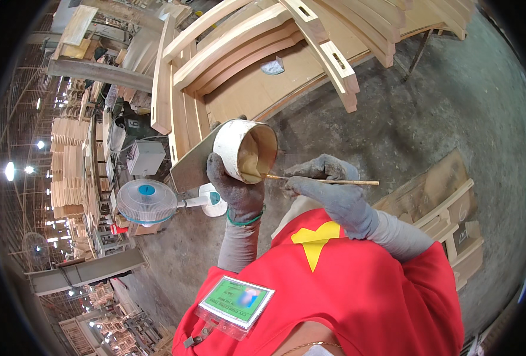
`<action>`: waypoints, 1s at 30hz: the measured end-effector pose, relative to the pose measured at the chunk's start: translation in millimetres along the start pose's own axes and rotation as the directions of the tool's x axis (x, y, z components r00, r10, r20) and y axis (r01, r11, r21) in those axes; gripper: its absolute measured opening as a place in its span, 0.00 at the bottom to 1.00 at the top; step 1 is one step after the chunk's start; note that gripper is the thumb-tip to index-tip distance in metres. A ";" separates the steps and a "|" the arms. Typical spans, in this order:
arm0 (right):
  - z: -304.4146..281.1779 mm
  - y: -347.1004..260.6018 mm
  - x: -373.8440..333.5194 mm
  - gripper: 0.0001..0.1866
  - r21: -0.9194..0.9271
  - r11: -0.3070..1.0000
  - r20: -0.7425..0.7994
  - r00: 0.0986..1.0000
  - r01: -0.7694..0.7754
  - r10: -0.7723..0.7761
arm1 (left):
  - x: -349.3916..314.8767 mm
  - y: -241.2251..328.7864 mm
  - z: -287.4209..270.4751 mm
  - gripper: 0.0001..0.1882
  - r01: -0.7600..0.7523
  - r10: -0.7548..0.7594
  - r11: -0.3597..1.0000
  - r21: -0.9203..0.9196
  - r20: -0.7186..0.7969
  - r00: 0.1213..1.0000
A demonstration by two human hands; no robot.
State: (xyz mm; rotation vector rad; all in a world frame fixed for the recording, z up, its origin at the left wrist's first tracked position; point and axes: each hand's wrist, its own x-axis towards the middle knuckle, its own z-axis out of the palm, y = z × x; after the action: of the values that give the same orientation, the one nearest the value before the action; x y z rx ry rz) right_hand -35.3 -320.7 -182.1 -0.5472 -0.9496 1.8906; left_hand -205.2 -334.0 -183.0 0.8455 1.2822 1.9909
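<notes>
My left hand (237, 193), in a grey glove, is closed round a round white pot (227, 148) from below and the side. The pot is tilted so its mouth faces right, and thick tan paste (249, 155) coats its inside. In my gloved right hand (334, 187) a thin brush (367, 183) with a wooden handle is pinched. Its tip reaches over the pot's lower rim into the paste. Just beyond the pot, pale curved wooden parts (233, 44) stand on a board-topped table (233, 107).
A small crumpled white piece (272, 66) lies on the table among the wooden parts. At left stands a fan (147, 202) with a blue hub, near a grey box (145, 158). Wooden frames (447, 219) lie on the right. Stacked wood (67, 172) fills the far left.
</notes>
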 end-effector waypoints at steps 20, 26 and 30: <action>-38.1 -26.7 41.5 0.08 -0.729 0.455 0.396 0.857 0.512 -0.330 | -0.4 9.8 13.8 0.39 0.185 -0.192 0.980 0.068 0.101 0.976; -25.2 -47.7 44.1 0.09 -0.641 0.452 0.518 0.784 0.620 -0.342 | 4.3 -3.4 -5.8 0.36 -0.218 0.063 0.847 0.484 0.316 0.947; -7.2 -44.8 61.4 0.12 -0.488 0.298 0.711 0.572 0.820 -0.409 | 6.6 -6.4 -6.6 0.38 0.036 -0.128 0.960 0.276 0.321 0.938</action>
State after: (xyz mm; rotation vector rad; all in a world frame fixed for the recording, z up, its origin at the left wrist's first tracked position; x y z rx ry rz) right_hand -35.6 -251.4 -149.9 -0.0949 -2.0327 0.7135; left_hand -213.3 -330.3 -189.8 1.1823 1.3709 1.5427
